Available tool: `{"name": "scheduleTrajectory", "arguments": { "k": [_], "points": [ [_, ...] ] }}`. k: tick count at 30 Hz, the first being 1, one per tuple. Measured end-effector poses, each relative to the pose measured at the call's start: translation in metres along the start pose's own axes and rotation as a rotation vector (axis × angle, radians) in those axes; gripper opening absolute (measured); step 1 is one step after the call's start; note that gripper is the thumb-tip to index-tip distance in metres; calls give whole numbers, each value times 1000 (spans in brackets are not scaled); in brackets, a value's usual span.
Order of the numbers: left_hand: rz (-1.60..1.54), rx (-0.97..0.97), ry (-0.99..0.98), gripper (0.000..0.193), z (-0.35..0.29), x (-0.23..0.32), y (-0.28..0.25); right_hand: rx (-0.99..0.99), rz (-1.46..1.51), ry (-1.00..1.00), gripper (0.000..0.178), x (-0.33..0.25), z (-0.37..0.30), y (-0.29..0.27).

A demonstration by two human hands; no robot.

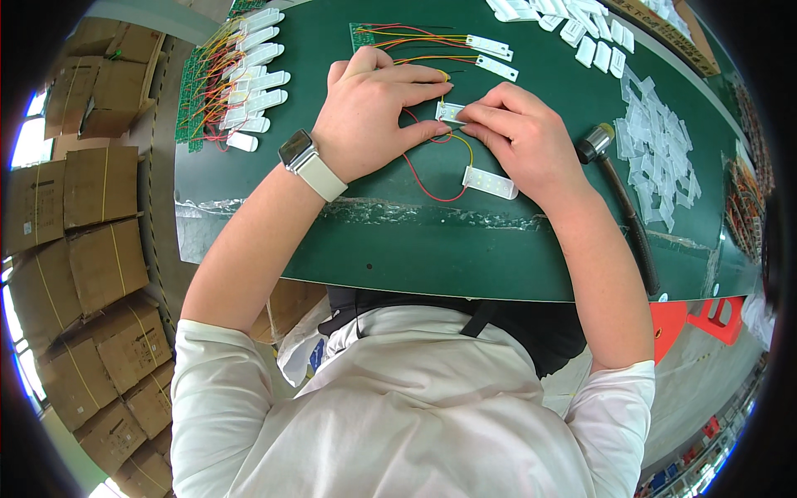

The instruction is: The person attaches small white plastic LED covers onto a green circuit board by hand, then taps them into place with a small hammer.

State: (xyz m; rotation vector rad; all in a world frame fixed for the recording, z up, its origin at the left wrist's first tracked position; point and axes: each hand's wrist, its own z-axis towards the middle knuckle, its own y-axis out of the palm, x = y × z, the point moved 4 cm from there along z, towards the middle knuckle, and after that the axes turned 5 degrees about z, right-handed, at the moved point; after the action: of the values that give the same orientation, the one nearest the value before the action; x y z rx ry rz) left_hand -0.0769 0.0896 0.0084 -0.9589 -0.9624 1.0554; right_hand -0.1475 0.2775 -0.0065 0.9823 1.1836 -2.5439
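Note:
My right hand (527,137) pinches a small white LED strip module (449,112) between thumb and fingertips, just above the table. My left hand (365,108), wearing a watch on the wrist, reaches in from the other side. Its thumb rests by the module's wired end, while its fingertips lie farther up beside a yellow wire, with a gap between thumb and fingers. A second white LED module (491,183) lies nearer me, joined to red and yellow wires that run up to my hands. What is under my left palm stays hidden.
Behind my hands lie a green circuit board (361,35) and two wired white strips (488,46). Wired assemblies (257,75) line the left. Rightward are a hammer (618,191), clear plastic pieces (656,145) and white plastic housings (573,29). Cardboard boxes (104,187) stand off the table's left side.

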Motion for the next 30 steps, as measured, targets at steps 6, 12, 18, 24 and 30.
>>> {"name": "scheduleTrajectory", "arguments": {
  "k": [6, 12, 18, 24, 30],
  "points": [
    [47, 30, 16, 46, -3, 2, 1, 6, 12, 8, 19, 0, 0, 0],
    [34, 17, -71, 45, -3, -2, 3, -3, -6, -3, 17, 0, 1, 1],
    [12, -28, -86, 49, -3, -6, 3, 11, 0, -8, 14, 1, 0, 1],
    [45, -28, -47, 50, -7, -3, 2, 29, 1, -5, 14, 1, -1, 2],
    [-10, -45, -53, 42, -8, -5, 4, 21, -21, 2, 16, 2, -1, 3]
  ]
}}
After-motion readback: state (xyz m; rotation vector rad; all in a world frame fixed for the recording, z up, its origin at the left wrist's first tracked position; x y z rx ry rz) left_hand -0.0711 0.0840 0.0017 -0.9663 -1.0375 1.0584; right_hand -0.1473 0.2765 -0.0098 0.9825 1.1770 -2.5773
